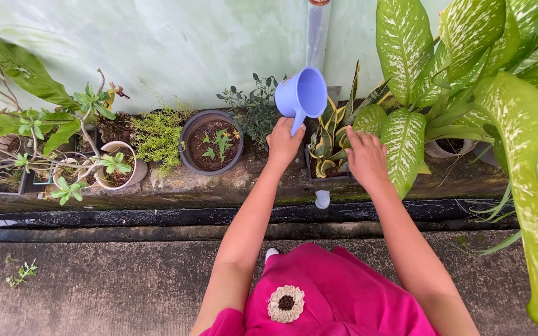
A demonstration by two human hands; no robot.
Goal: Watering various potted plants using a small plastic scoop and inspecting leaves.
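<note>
Lilac-blue plastic stands out at the centre of my feed: a water dipper (302,93), tipped on its side with its open mouth facing the camera, is held up by its handle in the left hand (284,142), whose fingers are wrapped closed around the grip. It hangs above the ledge (219,185), just beside the snake plant (331,140) in a dark square pot. The right hand (366,158) lies open, fingers spread, among that plant's striped leaves and touching them. To the left of the dipper, a round grey pot (212,142) of dark soil holds a few small seedlings, with a small-leaved herb (254,112) between it and the dipper. Further left, a white pot (119,165) holds a thick-stemmed plant. Large speckled green leaves (505,87) fill the right side. A small white cap (322,199) sits at the ledge's edge above the dark gutter (126,218). My pink garment (325,298) with a crocheted flower fills the lower frame.
</note>
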